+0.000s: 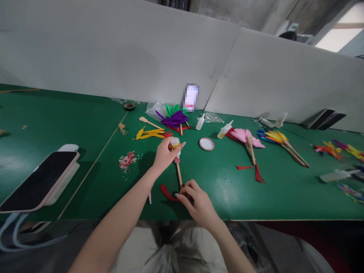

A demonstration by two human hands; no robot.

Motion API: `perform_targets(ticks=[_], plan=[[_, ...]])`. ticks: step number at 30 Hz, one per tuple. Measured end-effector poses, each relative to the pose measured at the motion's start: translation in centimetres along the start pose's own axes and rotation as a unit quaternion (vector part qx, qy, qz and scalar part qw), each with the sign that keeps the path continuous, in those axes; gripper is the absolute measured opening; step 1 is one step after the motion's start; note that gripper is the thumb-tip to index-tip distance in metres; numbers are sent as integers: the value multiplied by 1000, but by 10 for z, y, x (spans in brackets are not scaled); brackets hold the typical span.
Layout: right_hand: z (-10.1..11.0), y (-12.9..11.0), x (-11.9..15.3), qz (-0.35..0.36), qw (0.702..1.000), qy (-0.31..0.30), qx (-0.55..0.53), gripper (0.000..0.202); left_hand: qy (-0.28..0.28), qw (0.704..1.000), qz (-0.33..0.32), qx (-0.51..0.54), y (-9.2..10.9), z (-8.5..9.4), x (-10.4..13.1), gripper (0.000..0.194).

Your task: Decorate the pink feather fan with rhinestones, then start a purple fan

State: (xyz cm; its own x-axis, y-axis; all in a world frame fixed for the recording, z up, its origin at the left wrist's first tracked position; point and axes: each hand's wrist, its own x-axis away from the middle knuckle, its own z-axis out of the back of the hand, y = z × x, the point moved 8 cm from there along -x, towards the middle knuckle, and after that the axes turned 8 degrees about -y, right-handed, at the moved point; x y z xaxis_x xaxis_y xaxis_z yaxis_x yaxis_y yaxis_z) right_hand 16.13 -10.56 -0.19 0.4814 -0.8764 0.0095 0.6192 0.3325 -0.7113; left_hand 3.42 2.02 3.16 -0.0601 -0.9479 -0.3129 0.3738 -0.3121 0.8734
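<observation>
My left hand (163, 154) is closed around a small glue bottle (175, 142) with a yellow label, its base up and its nozzle end down. Below it lies a wooden fan handle (179, 173) with pink material at its upper end. Whether the nozzle touches that end is hard to make out. With its fingers, my right hand (199, 203) grips the handle's lower end, where a red tassel (168, 193) hangs to the left. Yellow feathers (152, 133) and a bare wooden handle (149, 122) lie beyond my left hand.
Purple feathers (173, 119) lie before a propped phone (191, 96). Right of them are glue bottles (200, 122), a round lid (206, 144) and a pink feather fan (245, 137). Pink and white scraps (127, 160), black tape (129, 107) and a large phone (40, 180) lie left.
</observation>
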Motion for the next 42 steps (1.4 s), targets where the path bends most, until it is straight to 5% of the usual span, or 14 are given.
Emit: perform_targets(ticks=[11, 16, 24, 31, 37, 42], plan=[[14, -24, 13, 66, 971, -164, -159, 20, 28, 999, -17, 13, 3, 6, 3, 27], [32, -9, -13, 3, 994, -28, -105, 20, 56, 998, -29, -9, 9, 12, 3, 26], [0, 10, -37, -54, 988, 73, 125, 27, 38, 998, -39, -27, 4, 5, 0, 28], [1, 12, -34, -47, 989, 87, 110, 28, -38, 998, -37, -28, 9, -4, -1, 26], [2, 10, -34, -36, 990, 85, 103, 28, 2, 1000, -25, -10, 6, 2, -2, 29], [2, 11, -34, -45, 990, 87, 100, 29, -56, 998, -32, -14, 8, -8, -1, 30]])
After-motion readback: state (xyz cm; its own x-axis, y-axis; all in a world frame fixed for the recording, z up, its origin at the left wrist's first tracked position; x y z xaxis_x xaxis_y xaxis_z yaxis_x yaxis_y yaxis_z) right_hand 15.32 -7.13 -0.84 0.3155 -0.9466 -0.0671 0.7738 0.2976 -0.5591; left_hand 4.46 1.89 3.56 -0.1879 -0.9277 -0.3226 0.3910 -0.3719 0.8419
